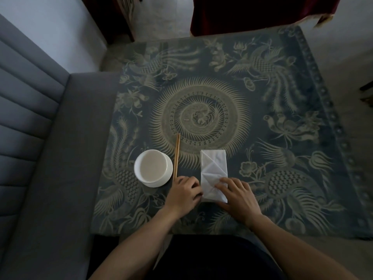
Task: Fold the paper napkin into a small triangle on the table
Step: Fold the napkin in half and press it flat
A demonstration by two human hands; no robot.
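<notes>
Paper napkin (214, 172) lies flat on the table (282, 138), a creased rectangle right of the chopsticks (176, 156) and bowl (153, 168). Left hand (184, 191) — fingers curled — pinches its near-left edge; right hand (235, 194) presses with spread fingers on its near end.

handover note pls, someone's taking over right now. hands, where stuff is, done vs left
Left hand: fingers curled at the napkin's near left edge, seems to pinch it.
Right hand: fingers lie on the napkin's near right part, holding it down.
Napkin: on the table, a long rectangle with diagonal creases, not a triangle yet.
Bowl on a saucer and chopsticks lie left of it, untouched.
Done: creases made. Left: fold down to a small triangle and flatten it.
</notes>
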